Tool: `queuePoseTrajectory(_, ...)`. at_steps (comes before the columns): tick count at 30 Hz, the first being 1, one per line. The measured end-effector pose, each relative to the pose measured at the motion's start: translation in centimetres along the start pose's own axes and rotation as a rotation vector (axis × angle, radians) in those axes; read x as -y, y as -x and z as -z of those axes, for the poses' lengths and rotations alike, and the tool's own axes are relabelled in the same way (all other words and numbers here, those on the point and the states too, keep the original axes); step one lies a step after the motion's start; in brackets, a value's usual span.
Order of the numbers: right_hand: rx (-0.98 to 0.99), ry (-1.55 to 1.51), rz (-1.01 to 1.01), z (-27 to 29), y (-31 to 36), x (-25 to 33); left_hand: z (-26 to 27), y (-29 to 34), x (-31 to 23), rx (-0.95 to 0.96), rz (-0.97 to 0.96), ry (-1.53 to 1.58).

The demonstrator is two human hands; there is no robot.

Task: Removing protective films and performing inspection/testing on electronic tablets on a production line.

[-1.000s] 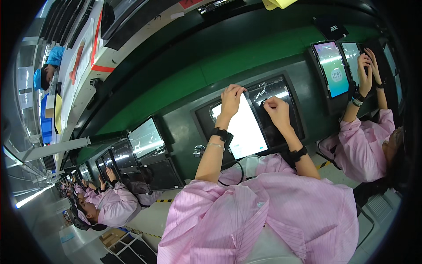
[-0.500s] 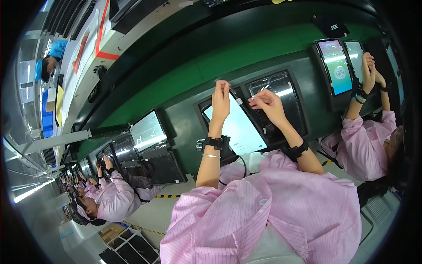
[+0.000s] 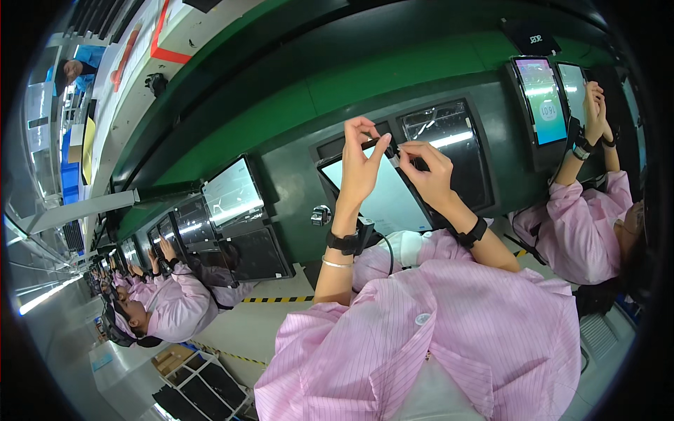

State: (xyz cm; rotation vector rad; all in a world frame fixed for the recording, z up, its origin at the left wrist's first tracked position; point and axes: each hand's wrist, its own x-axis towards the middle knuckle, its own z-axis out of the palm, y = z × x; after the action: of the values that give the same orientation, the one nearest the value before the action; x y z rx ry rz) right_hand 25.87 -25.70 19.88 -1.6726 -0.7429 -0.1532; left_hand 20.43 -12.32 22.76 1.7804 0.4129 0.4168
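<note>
A tablet (image 3: 393, 193) with a lit, pale screen lies before me, its black upper edge slightly raised. My left hand (image 3: 360, 168) curls around that upper edge, fingers bent behind it and thumb near the corner. My right hand (image 3: 427, 172) is at the upper right corner, thumb and forefinger pinched together beside a small white tab (image 3: 394, 161). Whatever sits between those fingertips is too small to make out. Both wrists wear black bands, and a thin bracelet (image 3: 337, 263) circles my left forearm.
Right of the tablet, a dark film-covered panel (image 3: 446, 158) rests in a black tray. A small black device (image 3: 321, 215) stands to the left. Further left are a lit tablet (image 3: 233, 196) and a dark one (image 3: 256, 254). A co-worker's hands (image 3: 595, 116) are by tablets at the right.
My left hand has opened from a closed pose and taken the tablet's upper edge. My right hand has moved left and down to the tablet's corner. The tablet's upper edge looks raised.
</note>
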Motion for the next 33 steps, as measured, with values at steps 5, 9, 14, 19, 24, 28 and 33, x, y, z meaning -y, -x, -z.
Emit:
queuePoseTrajectory(5,-0.033,-0.108,-0.098,-0.8,1.3,0.5,0.3,0.1,0.6,-0.088,0.016,-0.062)
queuePoseTrajectory(9,-0.019,-0.141,-0.132,-1.0,0.8,0.7,1.1,0.2,1.1,-0.041,0.035,0.005)
queuePoseTrajectory(14,-0.011,0.095,0.265,-1.1,-0.3,0.4,1.3,0.5,0.3,0.002,0.111,0.096)
queuePoseTrajectory(19,-0.019,0.114,0.312,-1.7,-0.5,0.3,1.0,0.6,0.1,-0.030,0.105,0.081)
queuePoseTrajectory(24,-0.007,0.105,0.326,-1.9,-0.6,0.4,1.1,0.6,0.2,-0.005,0.061,0.039)
queuePoseTrajectory(28,0.005,0.104,0.327,-1.8,-0.7,0.6,1.0,0.6,0.2,0.000,0.060,0.045)
queuePoseTrajectory(33,0.008,0.089,0.300,-2.0,-0.5,0.8,1.0,0.6,0.0,-0.016,0.072,0.045)
